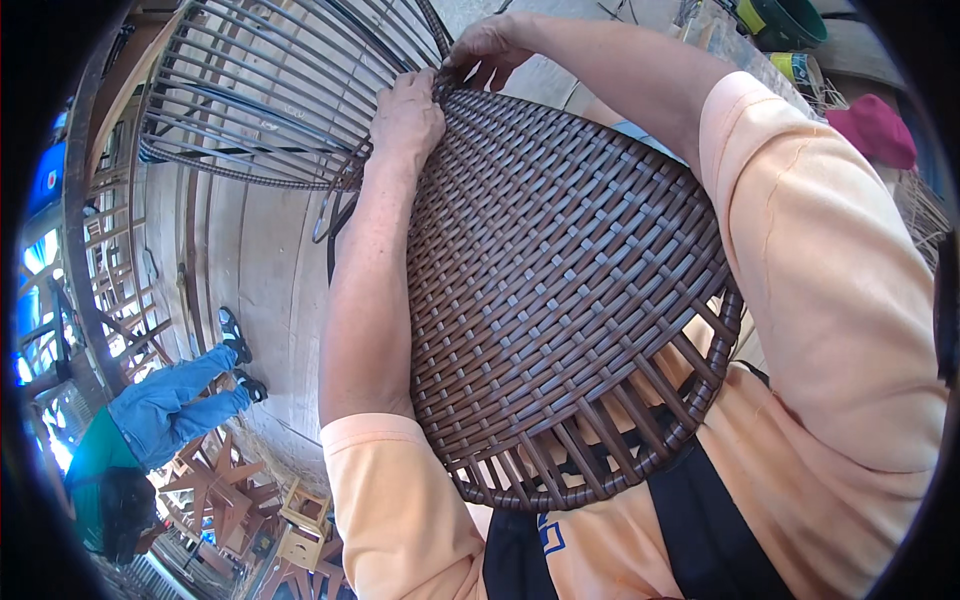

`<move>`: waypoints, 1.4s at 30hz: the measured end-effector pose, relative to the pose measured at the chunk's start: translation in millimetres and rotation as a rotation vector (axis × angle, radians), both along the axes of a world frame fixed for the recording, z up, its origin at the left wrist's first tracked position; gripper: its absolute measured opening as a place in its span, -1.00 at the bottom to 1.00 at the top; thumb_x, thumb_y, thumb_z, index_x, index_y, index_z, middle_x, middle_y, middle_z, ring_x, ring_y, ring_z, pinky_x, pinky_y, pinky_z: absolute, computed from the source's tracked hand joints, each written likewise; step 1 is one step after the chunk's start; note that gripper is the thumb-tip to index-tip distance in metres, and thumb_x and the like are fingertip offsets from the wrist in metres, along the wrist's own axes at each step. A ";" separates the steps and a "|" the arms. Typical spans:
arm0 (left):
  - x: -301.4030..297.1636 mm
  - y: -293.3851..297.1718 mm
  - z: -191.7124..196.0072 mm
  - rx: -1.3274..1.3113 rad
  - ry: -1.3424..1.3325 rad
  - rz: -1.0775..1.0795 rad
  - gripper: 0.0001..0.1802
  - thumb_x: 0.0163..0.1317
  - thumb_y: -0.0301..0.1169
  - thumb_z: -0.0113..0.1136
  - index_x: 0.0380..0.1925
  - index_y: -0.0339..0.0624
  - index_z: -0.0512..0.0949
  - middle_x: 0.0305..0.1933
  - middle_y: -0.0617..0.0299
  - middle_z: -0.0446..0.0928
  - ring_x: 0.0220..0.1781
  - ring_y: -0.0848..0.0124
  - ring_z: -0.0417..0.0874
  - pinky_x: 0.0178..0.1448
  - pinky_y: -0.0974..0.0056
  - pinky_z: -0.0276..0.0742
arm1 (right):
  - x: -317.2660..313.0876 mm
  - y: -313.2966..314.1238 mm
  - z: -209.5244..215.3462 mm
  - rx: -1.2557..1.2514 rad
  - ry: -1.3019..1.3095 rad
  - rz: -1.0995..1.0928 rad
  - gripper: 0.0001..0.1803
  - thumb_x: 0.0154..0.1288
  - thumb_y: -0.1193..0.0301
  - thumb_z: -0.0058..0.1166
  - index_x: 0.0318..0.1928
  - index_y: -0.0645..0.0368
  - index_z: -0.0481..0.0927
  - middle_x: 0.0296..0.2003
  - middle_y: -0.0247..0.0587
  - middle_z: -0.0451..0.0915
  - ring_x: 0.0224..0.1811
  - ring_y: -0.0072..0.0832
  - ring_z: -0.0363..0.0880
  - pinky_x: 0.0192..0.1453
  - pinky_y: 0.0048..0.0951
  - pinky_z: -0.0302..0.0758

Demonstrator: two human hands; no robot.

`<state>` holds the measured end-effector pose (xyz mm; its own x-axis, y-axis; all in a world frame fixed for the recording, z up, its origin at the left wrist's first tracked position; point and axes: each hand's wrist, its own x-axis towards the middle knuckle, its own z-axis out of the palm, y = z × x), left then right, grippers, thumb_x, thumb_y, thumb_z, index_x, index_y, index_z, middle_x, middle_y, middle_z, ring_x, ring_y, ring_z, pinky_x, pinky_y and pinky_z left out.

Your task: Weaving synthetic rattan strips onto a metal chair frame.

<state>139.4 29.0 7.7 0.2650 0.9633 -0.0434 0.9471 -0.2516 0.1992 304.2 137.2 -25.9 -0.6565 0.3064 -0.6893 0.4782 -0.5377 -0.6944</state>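
Note:
A brown wicker chair (560,270) of woven flat strands leans against my body, its wrapped rounded rim nearest me. Beyond the tight weave, a part of bare parallel slats (270,110) spreads to the upper left. My left hand (408,115) is closed on the edge where the weave meets the slats, its fingertips bent over that edge. Right beside it, my right hand (490,50) curves down from the right, thumb and forefinger pinched at the same corner, other fingers bent and apart. What lies in that pinch is too small to make out.
On the left, a person in a green shirt and blue jeans (180,410) stands on the wooden floor (275,280). Wooden frames (220,490) are piled at the lower left. A dark green bucket (790,25) and a dark red cloth item (875,132) sit at the upper right.

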 end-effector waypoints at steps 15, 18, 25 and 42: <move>11.2 -1.2 12.2 -0.118 0.086 0.072 -0.44 0.11 -0.50 -0.13 0.15 0.23 0.37 0.18 0.17 0.33 0.14 0.00 0.37 0.19 0.06 0.37 | 0.1 16.2 -2.6 -0.213 0.038 -0.006 -0.54 0.30 0.23 -0.29 0.13 0.18 0.30 0.18 -0.05 0.30 0.00 -0.09 0.43 0.10 0.08 0.31; 11.1 0.7 10.4 -0.101 0.075 0.065 -0.44 0.11 -0.47 -0.13 0.15 0.24 0.37 0.19 0.18 0.33 0.13 -0.01 0.37 0.19 0.05 0.38 | -2.5 17.1 -2.7 -0.189 0.023 0.009 -0.59 0.29 0.23 -0.27 0.07 0.14 0.34 0.12 -0.14 0.35 -0.05 -0.16 0.45 0.05 0.03 0.32; 10.2 1.9 2.0 -0.066 0.074 0.047 -0.45 0.10 -0.47 -0.14 0.14 0.24 0.38 0.15 0.13 0.35 0.11 -0.05 0.38 0.17 0.04 0.39 | -4.8 16.5 -19.1 -0.139 0.004 0.041 -0.69 0.26 0.21 -0.22 -0.07 0.02 0.44 -0.02 -0.34 0.45 -0.17 -0.34 0.48 -0.07 -0.08 0.34; -2.1 -0.2 13.2 0.011 -0.129 -0.001 -0.52 0.08 -0.48 -0.09 0.09 -0.23 0.32 -0.06 -0.18 0.48 0.01 -0.08 0.48 0.09 0.02 0.38 | -5.9 -4.8 19.4 0.402 -0.242 0.009 -0.59 0.20 0.05 0.07 -0.12 0.10 0.54 -0.21 -0.32 0.61 -0.53 -0.49 0.56 -0.54 -0.41 0.46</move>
